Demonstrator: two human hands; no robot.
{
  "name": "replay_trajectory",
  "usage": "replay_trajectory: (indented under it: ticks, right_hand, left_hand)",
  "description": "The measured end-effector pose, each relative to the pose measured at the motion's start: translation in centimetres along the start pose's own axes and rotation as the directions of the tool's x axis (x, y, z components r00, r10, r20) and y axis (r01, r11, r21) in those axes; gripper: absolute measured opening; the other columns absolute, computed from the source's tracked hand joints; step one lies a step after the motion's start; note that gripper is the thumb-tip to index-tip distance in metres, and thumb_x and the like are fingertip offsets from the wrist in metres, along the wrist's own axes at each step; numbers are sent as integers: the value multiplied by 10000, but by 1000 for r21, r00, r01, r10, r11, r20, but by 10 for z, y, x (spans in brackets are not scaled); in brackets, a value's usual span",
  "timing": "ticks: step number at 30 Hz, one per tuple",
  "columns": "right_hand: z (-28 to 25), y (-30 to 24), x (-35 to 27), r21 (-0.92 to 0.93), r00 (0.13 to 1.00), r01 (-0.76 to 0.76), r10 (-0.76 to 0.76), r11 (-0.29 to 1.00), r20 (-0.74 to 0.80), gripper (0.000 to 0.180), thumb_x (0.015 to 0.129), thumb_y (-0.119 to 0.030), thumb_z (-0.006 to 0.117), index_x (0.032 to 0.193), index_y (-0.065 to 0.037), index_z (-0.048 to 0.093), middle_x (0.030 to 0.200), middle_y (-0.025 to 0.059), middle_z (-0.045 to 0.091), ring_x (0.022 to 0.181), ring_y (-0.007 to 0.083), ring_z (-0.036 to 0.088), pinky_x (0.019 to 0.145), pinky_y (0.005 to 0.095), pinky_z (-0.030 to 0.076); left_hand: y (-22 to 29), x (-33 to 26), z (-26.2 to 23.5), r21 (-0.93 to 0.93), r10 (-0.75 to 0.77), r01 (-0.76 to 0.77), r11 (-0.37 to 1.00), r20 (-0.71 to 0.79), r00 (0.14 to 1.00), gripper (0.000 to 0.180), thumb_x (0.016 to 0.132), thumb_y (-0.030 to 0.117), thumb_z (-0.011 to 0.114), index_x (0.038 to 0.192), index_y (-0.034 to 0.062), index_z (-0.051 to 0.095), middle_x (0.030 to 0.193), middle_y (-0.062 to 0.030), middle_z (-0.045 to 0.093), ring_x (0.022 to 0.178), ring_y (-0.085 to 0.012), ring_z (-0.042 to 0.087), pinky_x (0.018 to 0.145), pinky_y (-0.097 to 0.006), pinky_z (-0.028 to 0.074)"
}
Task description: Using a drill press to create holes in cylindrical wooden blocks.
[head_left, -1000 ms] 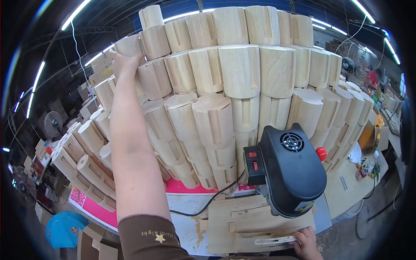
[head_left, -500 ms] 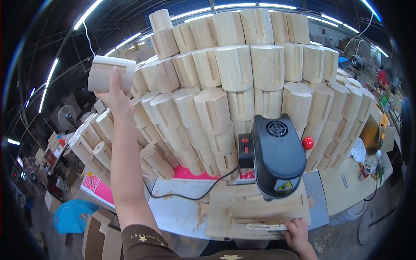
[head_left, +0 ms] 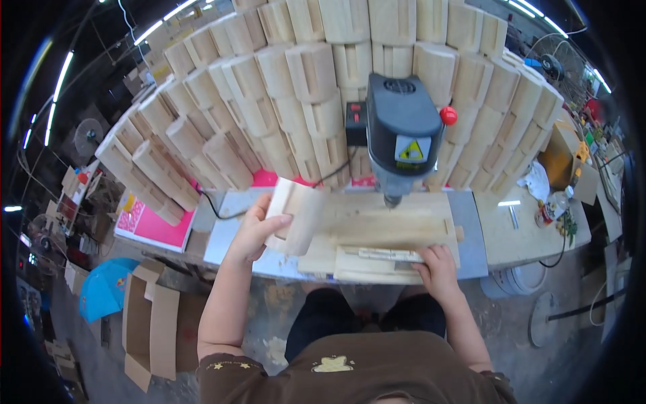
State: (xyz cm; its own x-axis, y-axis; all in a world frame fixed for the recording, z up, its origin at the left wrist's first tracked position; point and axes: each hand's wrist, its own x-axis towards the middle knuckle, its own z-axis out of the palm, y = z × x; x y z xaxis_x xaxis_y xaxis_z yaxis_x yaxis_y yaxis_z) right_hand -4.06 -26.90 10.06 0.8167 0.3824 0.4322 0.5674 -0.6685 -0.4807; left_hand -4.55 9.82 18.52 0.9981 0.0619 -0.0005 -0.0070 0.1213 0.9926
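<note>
One grooved wooden block sits clasped between the left hand's thumb and fingers. Beyond the right hand, whose fingers touch a pale strip, grip unclear, a dark drill press stands before stacked blocks; a cardboard box lies below-left of the left fingers.
</note>
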Motion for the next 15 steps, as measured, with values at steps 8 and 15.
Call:
replay_trajectory:
  ticks: [8, 15]
  right_hand:
    - [4, 25, 14, 20, 985, 143, -144, 990, 99, 306, 705, -66, 681, 1002, -40, 610, 920, 140, 577, 904, 343, 514, 796, 407, 425]
    - [3, 37, 25, 115, 982, 113, -129, 987, 137, 272, 709, -86, 691, 973, -62, 626, 873, 91, 581, 873, 297, 518, 771, 379, 426]
  left_hand:
    - [-57, -12, 8, 411, -345, 219, 885, 264, 901, 622, 625, 208, 801, 1152, 22, 527, 1027, -39, 605, 956, -129, 562, 872, -256, 425]
    - [-77, 8, 23, 488, -395, 218, 845, 296, 870, 580, 580, 310, 839, 1034, 14, 633, 975, -70, 634, 902, -163, 587, 766, -272, 457]
